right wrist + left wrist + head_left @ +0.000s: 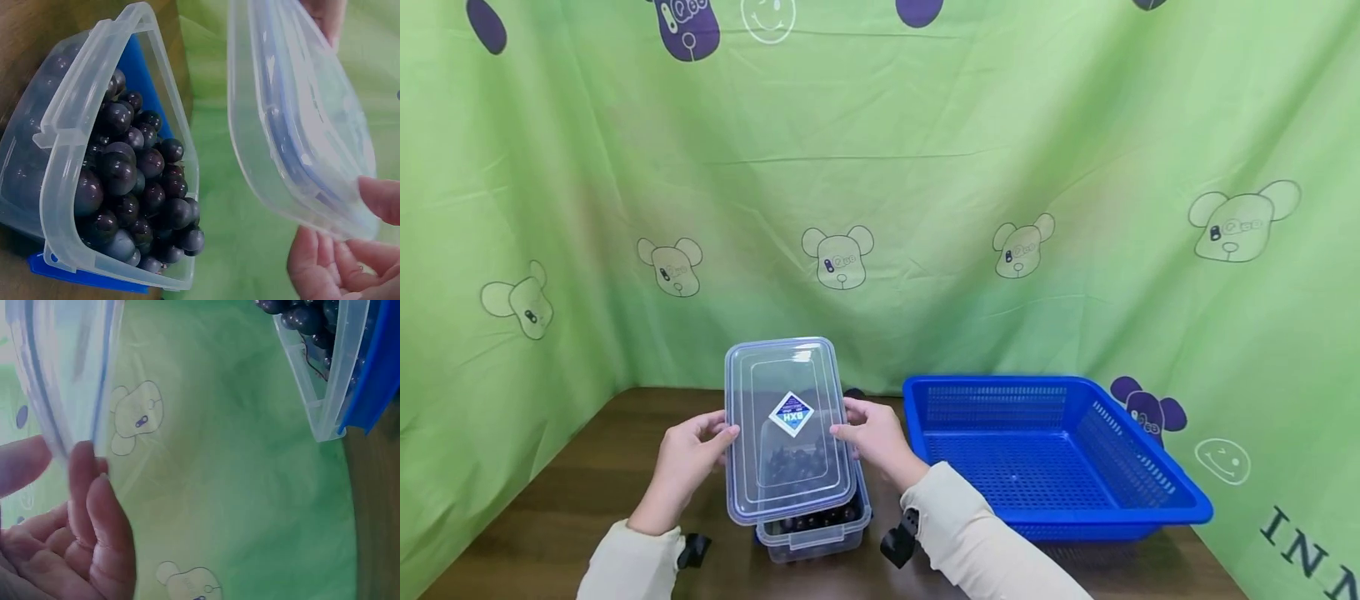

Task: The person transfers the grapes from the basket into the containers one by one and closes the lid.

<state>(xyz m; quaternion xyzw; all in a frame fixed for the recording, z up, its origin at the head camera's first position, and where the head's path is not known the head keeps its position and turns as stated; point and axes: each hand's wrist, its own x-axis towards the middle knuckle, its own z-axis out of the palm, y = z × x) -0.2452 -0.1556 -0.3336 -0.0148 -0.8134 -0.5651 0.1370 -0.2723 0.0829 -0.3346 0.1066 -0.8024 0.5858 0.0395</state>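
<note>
Both hands hold a clear plastic lid (pixel 786 492) with a diamond-shaped sticker, tilted above a clear food container (pixel 820 542). The left hand (pixel 688 462) pinches the lid's left edge, thumb on top. My right hand (pixel 880 437) grips the opposite edge the same way. Dark grapes (pixel 144 181) fill the container, as the right wrist view shows; its blue side clips (pixel 94 275) hang folded down. Lid and container are apart in both wrist views. In the head view the lid hides most of the grapes.
A large blue plastic basket (pixel 1172 508) with slotted sides stands on the brown wooden table (pixel 580 467), right of the container. A green curtain (pixel 925 192) printed with bear heads hangs behind and at both sides.
</note>
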